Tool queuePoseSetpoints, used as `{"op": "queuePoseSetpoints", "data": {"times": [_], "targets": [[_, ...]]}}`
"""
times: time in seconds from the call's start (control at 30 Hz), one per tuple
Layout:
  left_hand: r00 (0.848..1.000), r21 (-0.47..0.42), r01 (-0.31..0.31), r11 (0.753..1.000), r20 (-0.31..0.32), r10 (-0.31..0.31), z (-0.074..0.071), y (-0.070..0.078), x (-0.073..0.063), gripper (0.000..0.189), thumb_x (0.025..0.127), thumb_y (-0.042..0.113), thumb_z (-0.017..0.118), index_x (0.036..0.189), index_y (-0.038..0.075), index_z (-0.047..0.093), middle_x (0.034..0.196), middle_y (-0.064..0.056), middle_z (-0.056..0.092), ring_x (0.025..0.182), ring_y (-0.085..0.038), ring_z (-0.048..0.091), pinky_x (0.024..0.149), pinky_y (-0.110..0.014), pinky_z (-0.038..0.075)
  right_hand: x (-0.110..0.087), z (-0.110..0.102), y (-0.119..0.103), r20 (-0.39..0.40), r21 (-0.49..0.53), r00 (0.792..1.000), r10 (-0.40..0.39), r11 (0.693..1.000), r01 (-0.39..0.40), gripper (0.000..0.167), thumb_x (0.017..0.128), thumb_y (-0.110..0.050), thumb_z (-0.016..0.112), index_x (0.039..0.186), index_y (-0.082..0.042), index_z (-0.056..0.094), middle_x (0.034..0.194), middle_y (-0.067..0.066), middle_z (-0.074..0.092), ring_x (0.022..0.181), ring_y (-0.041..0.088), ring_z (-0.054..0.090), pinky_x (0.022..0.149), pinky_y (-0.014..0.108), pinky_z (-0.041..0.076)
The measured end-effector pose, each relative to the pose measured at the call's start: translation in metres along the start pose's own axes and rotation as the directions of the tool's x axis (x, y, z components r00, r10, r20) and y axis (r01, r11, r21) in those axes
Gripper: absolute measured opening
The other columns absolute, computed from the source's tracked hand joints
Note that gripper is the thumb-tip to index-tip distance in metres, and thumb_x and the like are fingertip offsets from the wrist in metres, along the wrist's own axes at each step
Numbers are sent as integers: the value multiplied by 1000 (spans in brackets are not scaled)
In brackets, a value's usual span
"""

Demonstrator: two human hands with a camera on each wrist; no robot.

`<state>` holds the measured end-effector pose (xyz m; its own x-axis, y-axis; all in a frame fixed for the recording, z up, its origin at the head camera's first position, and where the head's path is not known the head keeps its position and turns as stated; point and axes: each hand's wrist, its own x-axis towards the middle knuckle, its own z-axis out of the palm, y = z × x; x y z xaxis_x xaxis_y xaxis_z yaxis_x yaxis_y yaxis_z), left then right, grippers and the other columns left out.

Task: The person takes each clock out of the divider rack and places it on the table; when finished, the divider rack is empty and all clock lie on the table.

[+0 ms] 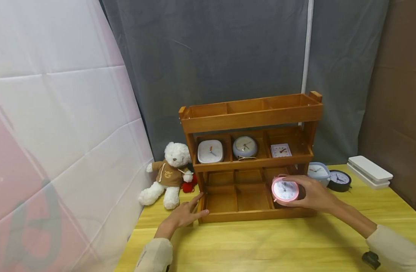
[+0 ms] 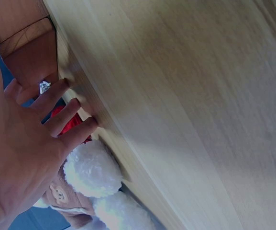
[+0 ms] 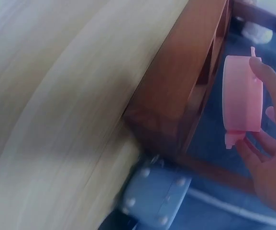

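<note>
Head view: the pink clock [image 1: 285, 190] is gripped by the right hand [image 1: 314, 193] at the rack [image 1: 252, 120], whose left end is touched by the spread left hand [image 1: 184, 215].

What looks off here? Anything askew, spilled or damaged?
Nothing stands out: no spill or visible damage. The wooden rack stands on the table; the white clock, round bluish clock and square lilac clock occupy separate middle-tier compartments. The right hand holds the pink clock.
</note>
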<state>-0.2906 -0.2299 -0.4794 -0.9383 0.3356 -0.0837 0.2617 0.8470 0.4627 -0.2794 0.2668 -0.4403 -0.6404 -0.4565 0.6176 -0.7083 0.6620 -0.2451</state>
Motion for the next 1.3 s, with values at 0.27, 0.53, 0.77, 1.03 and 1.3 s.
{"op": "queuePoseSetpoints", "data": {"times": [0.27, 0.53, 0.77, 1.03, 1.3], "targets": [[1000, -2, -1, 1000, -8, 1, 0, -1, -1, 89, 94, 75, 55, 167, 31, 27, 146, -23, 58, 127, -45, 60, 106, -62, 46, -24, -33, 17, 24, -47, 993, 114, 992, -113, 84, 61, -40, 102, 133, -12, 71, 127, 8, 73, 108, 29, 70, 81, 49, 59], [1000, 2, 16, 1000, -9, -16, 1, -4, -1, 88, 94, 75, 55, 166, 34, 27, 147, -23, 57, 128, -45, 59, 107, -61, 46, -53, -63, 41, 70, -55, 957, 281, 959, -278, 83, 65, -46, 99, 134, -10, 69, 125, 15, 71, 104, 27, 69, 81, 38, 61], [1000, -3, 18, 1000, -14, -18, 2, -5, -1, 88, 94, 74, 55, 166, 33, 26, 148, -22, 56, 127, -45, 60, 106, -61, 46, -74, -77, 65, 83, -44, 949, 303, 953, -300, 80, 63, -35, 101, 130, -4, 68, 119, 30, 69, 96, 46, 72, 71, 34, 59], [1000, -9, 17, 1000, -18, -17, 2, -5, -1, 87, 95, 74, 56, 166, 33, 27, 148, -22, 56, 129, -44, 59, 107, -61, 45, -94, -66, 80, 99, -87, 953, 287, 956, -280, 78, 60, -34, 102, 122, 0, 70, 112, 34, 70, 91, 48, 72, 69, 47, 61], [1000, -16, 21, 1000, -15, -22, 2, -2, 0, 87, 94, 74, 56, 166, 33, 28, 149, -22, 55, 131, -45, 57, 108, -61, 45, -101, -51, 83, 146, -35, 932, 331, 943, -330, 80, 63, -37, 101, 128, -3, 68, 122, 35, 67, 105, 54, 67, 80, 61, 58]]}}
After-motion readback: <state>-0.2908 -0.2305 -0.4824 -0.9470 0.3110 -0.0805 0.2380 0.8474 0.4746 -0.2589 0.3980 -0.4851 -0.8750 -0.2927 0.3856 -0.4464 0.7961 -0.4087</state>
